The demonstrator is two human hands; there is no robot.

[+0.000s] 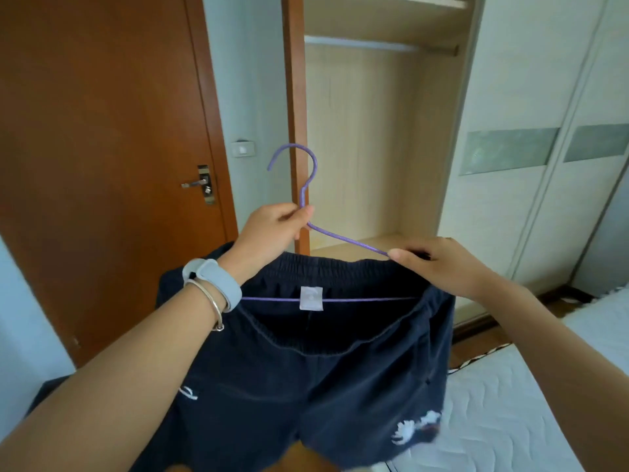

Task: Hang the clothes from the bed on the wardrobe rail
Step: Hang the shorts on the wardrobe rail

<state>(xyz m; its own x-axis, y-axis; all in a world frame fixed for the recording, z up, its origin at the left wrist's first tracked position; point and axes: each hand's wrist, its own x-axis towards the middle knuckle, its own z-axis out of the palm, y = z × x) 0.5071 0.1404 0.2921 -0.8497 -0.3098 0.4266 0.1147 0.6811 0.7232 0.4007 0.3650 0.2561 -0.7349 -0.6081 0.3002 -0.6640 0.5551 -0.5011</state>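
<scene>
Dark navy shorts (323, 379) with an elastic waistband and a white label hang on a purple wire hanger (347, 238). My left hand (272, 229) pinches the hanger's neck just under the hook. At the hanger's right shoulder my right hand (439, 264) grips the waistband and the wire together. The hook points up and left in front of the open wardrobe (367, 148). High inside it runs the bare wardrobe rail (377, 46), well above the hook.
A closed brown door (102, 131) with a metal handle stands at the left. White sliding wardrobe doors (544, 148) fill the right. The bed (510, 403) with its white quilted mattress lies at the lower right. A light switch (243, 148) sits on the wall.
</scene>
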